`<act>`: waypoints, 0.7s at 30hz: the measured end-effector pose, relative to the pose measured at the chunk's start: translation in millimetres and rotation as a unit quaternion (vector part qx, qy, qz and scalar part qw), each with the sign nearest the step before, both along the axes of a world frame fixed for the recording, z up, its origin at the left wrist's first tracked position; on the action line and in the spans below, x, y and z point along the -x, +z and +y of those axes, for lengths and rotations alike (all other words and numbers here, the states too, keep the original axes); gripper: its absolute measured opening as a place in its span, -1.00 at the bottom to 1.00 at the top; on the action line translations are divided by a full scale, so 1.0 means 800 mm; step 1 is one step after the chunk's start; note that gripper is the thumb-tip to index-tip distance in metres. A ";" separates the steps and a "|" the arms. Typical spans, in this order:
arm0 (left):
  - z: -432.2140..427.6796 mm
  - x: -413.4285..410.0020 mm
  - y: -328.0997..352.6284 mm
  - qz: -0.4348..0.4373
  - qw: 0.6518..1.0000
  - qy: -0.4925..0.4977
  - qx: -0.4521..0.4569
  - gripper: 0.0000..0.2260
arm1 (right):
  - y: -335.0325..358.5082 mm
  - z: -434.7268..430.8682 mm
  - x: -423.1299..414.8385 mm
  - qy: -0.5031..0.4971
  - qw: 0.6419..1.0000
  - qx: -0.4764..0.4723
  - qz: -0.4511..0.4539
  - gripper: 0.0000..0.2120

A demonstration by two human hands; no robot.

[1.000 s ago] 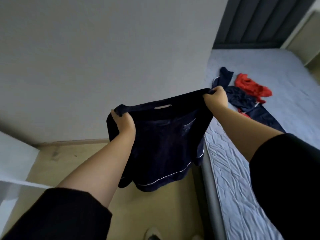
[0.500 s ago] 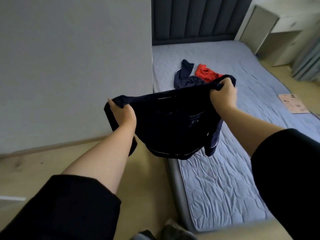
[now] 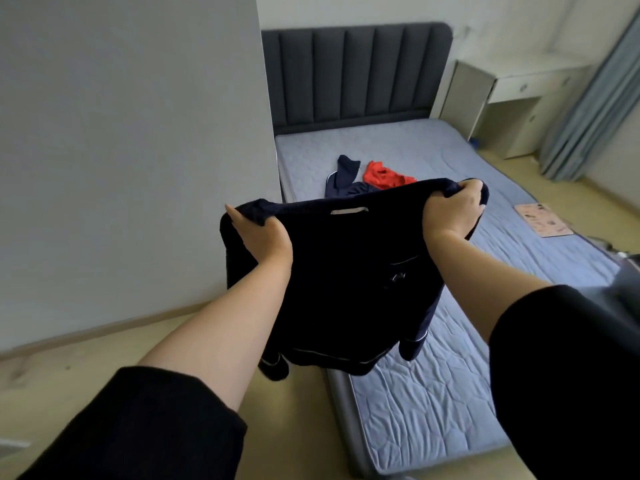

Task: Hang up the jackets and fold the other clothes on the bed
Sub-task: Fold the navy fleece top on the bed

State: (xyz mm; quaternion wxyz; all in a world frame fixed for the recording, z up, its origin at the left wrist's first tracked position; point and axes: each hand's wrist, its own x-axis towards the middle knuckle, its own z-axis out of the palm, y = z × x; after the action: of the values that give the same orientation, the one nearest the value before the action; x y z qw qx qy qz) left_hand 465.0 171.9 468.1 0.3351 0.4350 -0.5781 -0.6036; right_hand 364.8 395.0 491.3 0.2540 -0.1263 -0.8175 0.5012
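The left hand (image 3: 263,237) and right hand (image 3: 453,209) each clench a shoulder of the navy white-piped top (image 3: 346,289), stretched in the air over the near left edge of the bed (image 3: 433,410). Farther up it lie a red garment (image 3: 384,176) and another navy garment (image 3: 343,174).

Matt dark cloth garment (image 3: 346,271); quilted fabric mattress (image 3: 433,403); padded headboard (image 3: 356,71).

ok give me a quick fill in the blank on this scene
1. The top hangs from ___ hands: left hand, right hand.
2. The garment beside the navy pile on the bed is ___.
3. The pink card lies on the ___.
Missing: both; red; bed
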 end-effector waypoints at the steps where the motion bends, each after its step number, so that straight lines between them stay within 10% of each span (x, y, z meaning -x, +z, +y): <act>1: 0.010 0.005 0.005 0.012 1.000 0.008 -0.004 -0.36 | 0.004 0.007 0.002 -0.008 1.000 0.004 0.005 -0.92; 11: 0.131 0.022 -0.032 0.044 0.989 0.039 0.138 -0.33 | -0.026 0.140 0.060 0.048 0.998 0.025 0.018 -0.84; 21: 0.360 0.045 -0.062 0.083 0.977 0.185 0.068 -0.29 | -0.073 0.318 0.082 0.128 0.988 0.082 -0.015 -0.86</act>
State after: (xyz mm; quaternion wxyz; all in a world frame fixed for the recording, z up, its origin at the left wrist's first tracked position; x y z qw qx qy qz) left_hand 428.8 459.6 418.6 0.5163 0.4592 -0.4975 -0.5244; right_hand 299.5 649.6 432.9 0.1645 -0.0484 -0.7869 0.5928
